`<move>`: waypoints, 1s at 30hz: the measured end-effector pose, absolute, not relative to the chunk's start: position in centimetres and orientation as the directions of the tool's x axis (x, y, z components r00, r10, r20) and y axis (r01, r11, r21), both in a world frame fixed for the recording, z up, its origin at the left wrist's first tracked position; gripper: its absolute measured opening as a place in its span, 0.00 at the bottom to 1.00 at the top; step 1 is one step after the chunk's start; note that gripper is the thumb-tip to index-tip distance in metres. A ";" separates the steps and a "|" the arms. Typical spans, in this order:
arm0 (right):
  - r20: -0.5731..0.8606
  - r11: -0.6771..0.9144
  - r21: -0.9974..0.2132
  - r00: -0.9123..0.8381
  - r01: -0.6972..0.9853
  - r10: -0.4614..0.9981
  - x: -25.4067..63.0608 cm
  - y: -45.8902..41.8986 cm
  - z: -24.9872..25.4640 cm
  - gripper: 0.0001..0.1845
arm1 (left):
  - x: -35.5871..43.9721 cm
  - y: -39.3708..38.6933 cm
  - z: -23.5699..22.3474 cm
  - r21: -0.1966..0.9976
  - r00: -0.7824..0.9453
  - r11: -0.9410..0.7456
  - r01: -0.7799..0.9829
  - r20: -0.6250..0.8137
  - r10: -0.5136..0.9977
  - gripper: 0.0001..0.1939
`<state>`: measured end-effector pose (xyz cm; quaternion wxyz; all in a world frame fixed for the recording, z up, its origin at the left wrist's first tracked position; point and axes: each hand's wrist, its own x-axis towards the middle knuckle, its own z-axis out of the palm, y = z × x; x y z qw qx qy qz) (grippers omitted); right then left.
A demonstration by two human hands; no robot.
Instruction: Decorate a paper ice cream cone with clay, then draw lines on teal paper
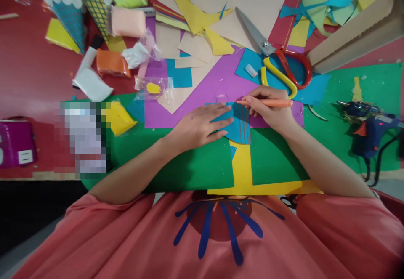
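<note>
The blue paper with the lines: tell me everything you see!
The blue piece of paper with reddish-brown lines looks thin and flat, with a curved lower edge. Several roughly parallel lines run down its right side. It lies partly over a purple paper sheet, its bottom meeting a yellow paper strip. The left hand rests on its left part, hiding some. An orange pen in the right hand has its tip at the top edge.
</note>
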<state>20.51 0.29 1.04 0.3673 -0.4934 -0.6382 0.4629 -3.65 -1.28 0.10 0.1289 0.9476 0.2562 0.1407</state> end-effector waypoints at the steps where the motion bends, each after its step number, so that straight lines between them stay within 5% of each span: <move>1: 0.009 0.083 -0.952 -0.243 0.294 0.970 20.5 0.3 1.1 0.15 | -3.7 -1.3 0.1 0.318 0.829 -0.835 0.448 0.202 0.522 0.19; 30: -0.050 0.022 -0.952 -0.224 0.307 0.973 20.5 0.3 1.3 0.11 | -3.6 -1.5 0.2 0.337 0.824 -0.822 0.459 0.184 0.536 0.19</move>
